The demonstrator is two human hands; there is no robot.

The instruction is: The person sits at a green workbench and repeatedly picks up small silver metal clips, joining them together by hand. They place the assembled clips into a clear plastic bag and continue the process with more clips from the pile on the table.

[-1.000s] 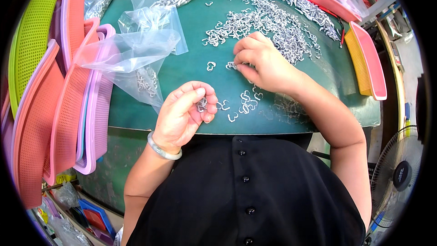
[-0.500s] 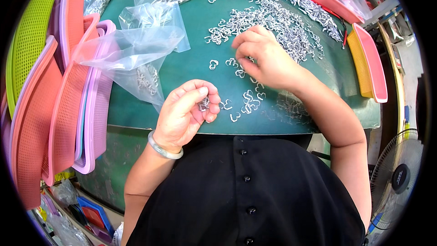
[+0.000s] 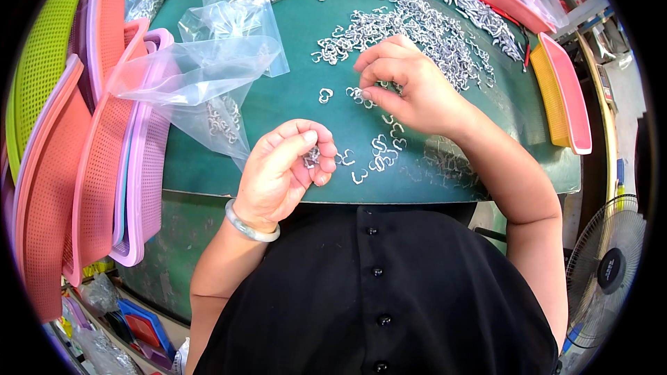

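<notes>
My left hand (image 3: 281, 170) is cupped near the table's front edge, its fingers closed on a small bunch of silver heart-shaped metal pieces (image 3: 312, 157). My right hand (image 3: 410, 87) rests further back, fingertips pinching one heart piece (image 3: 360, 95) on the green table (image 3: 292, 104). A few loose hearts (image 3: 381, 153) lie between the two hands. A big pile of the same pieces (image 3: 417, 24) spreads behind my right hand.
Clear plastic bags (image 3: 208, 73), one holding some hearts, lie at the left. Perforated pink, purple and green trays (image 3: 90, 153) lean along the left side. Pink and yellow trays (image 3: 566, 90) stand at the right, and a fan (image 3: 608, 271) is at the lower right.
My right hand has shifted slightly back toward the pile, fingers closing on a heart piece. My left hand has stayed put with its bunch.
</notes>
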